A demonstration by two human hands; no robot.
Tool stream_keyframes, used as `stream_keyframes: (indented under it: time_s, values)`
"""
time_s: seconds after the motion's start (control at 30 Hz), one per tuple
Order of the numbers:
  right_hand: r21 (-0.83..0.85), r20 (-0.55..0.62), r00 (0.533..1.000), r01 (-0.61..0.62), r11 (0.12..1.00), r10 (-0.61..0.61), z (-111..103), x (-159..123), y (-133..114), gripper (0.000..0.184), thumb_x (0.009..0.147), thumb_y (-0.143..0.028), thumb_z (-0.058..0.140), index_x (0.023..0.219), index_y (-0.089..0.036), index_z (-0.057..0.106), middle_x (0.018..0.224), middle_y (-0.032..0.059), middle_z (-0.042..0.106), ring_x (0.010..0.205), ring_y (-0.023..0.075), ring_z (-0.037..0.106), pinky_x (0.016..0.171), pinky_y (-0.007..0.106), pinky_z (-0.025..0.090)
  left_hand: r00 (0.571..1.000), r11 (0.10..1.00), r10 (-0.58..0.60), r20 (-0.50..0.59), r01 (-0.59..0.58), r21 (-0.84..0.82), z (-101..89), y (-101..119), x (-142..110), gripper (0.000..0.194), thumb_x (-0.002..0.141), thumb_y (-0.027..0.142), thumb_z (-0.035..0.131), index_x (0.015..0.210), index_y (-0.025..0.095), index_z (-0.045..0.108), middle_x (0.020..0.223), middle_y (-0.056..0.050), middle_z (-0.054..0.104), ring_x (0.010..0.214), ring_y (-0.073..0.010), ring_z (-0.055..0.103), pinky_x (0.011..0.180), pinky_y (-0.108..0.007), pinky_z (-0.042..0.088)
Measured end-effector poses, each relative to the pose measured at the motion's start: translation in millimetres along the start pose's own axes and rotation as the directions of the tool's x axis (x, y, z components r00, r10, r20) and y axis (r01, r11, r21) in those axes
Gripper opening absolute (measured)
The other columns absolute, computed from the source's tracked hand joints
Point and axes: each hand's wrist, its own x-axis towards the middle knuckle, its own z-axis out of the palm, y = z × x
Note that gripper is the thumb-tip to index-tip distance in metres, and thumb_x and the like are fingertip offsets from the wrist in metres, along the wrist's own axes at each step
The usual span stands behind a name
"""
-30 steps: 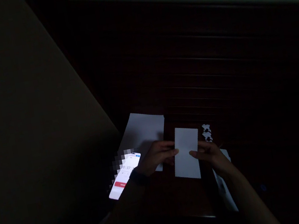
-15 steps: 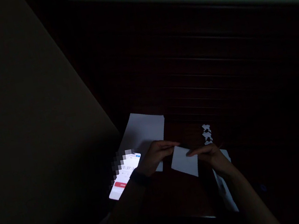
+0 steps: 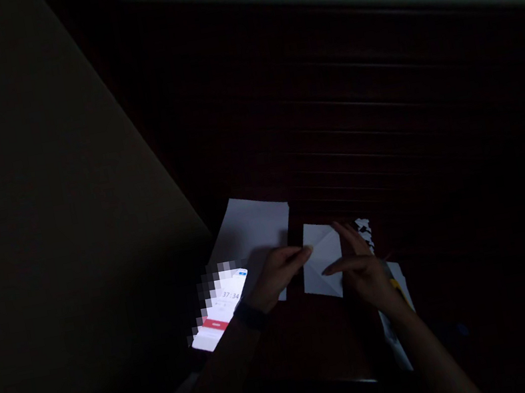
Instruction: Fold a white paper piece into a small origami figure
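Observation:
A small white sheet of paper point(image 3: 321, 257) with crease lines across it is held up above the dark table. My left hand point(image 3: 283, 271), with a dark band at its wrist, pinches the sheet by its left edge. Over the sheet's right side, my right hand point(image 3: 365, 276) has its fingers spread. One fingertip lies on the face of the paper and another reaches its upper right corner. Just beyond the right hand stands a little row of folded white paper pieces point(image 3: 364, 229), partly hidden by the fingers.
Larger white paper point(image 3: 259, 221) lies at the back left. A lit phone point(image 3: 217, 316) showing a timer is left of my left wrist. Under my right forearm are white papers point(image 3: 394, 342) and a yellow item point(image 3: 399, 287) I cannot make out. A wall point(image 3: 63, 191) rises at left.
The small sheet has been opened out from a folded shape to a taller one, showing creases. My right hand's fingers have spread and moved up along its right side.

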Motion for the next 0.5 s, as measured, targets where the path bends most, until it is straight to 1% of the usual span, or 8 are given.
stream_keyframes:
  time_s: [0.1,0.13,0.2,0.23,0.3,0.37,0.43,0.5]
  values:
    - [0.162,-0.086,0.989,-0.105,0.981,0.120,-1,-1,-3,0.022,0.076,-0.019,0.052,0.075,-0.029,0.071,0.138,-0.0076,0.030,0.125,0.0240,0.030,0.102,0.042,0.024,0.996,0.997,0.077,-0.039,-0.075,0.031,-0.3,-1,1,0.035,0.073,0.045,0.056,0.080,0.013,0.066,0.076,-0.004,0.065,0.071,-0.0159,0.058,0.062,-0.025,0.043]
    - [0.231,-0.127,0.973,-0.160,0.960,0.193,-2,-1,-3,0.019,0.076,-0.021,0.053,0.079,-0.027,0.070,0.137,-0.0045,0.035,0.122,0.0243,0.035,0.100,0.040,0.027,0.994,0.995,0.087,-0.060,-0.085,0.047,-1.0,-3,2,0.035,0.074,0.045,0.056,0.080,0.013,0.066,0.076,-0.004,0.065,0.071,-0.0161,0.058,0.061,-0.026,0.043]
    - [0.390,-0.174,0.915,-0.275,0.879,0.364,-2,-2,-2,0.019,0.075,-0.026,0.057,0.091,-0.025,0.067,0.127,0.0022,0.048,0.115,0.0252,0.044,0.095,0.040,0.034,0.992,0.993,0.094,-0.082,-0.088,0.078,-2.3,-5,3,0.035,0.074,0.045,0.055,0.079,0.012,0.066,0.075,-0.004,0.065,0.071,-0.0169,0.058,0.061,-0.026,0.043]
    - [0.475,-0.159,0.879,-0.331,0.815,0.449,-1,-2,-2,0.025,0.074,-0.029,0.058,0.098,-0.025,0.064,0.120,0.0047,0.055,0.109,0.0256,0.050,0.091,0.041,0.037,0.992,0.992,0.096,-0.082,-0.088,0.089,-2.8,-6,4,0.035,0.074,0.045,0.055,0.079,0.012,0.066,0.075,-0.004,0.065,0.071,-0.0172,0.058,0.061,-0.026,0.043]
    - [0.612,-0.036,0.821,-0.432,0.663,0.569,3,-2,-2,0.037,0.073,-0.035,0.061,0.108,-0.024,0.058,0.106,0.0073,0.063,0.096,0.0257,0.058,0.082,0.041,0.044,0.993,0.990,0.096,-0.065,-0.089,0.106,-3.1,-6,3,0.034,0.074,0.044,0.055,0.080,0.013,0.066,0.075,-0.004,0.065,0.070,-0.0173,0.058,0.060,-0.026,0.043]
    - [0.652,0.131,0.793,-0.521,0.551,0.595,8,-3,-2,0.040,0.071,-0.037,0.064,0.107,-0.021,0.058,0.095,0.0083,0.066,0.084,0.0249,0.062,0.074,0.039,0.046,0.995,0.989,0.093,-0.040,-0.087,0.118,-2.8,-5,2,0.033,0.074,0.043,0.055,0.078,0.013,0.066,0.072,-0.004,0.065,0.068,-0.0166,0.057,0.058,-0.026,0.042]
    - [0.613,0.223,0.783,-0.576,0.541,0.581,11,-5,-1,0.031,0.068,-0.038,0.067,0.091,-0.018,0.064,0.085,0.0081,0.068,0.075,0.0236,0.062,0.068,0.036,0.047,0.996,0.989,0.084,-0.010,-0.082,0.126,-2.2,-4,1,0.031,0.074,0.042,0.056,0.076,0.013,0.066,0.068,-0.003,0.064,0.064,-0.0153,0.057,0.056,-0.025,0.042]
    - [0.548,0.217,0.777,-0.598,0.585,0.590,12,-6,1,0.025,0.065,-0.040,0.069,0.075,-0.017,0.066,0.074,0.0061,0.067,0.066,0.0216,0.061,0.062,0.033,0.047,0.998,0.991,0.057,0.027,-0.060,0.123,-1.7,-2,0,0.029,0.073,0.041,0.058,0.073,0.013,0.065,0.065,-0.003,0.063,0.061,-0.0144,0.056,0.055,-0.025,0.042]
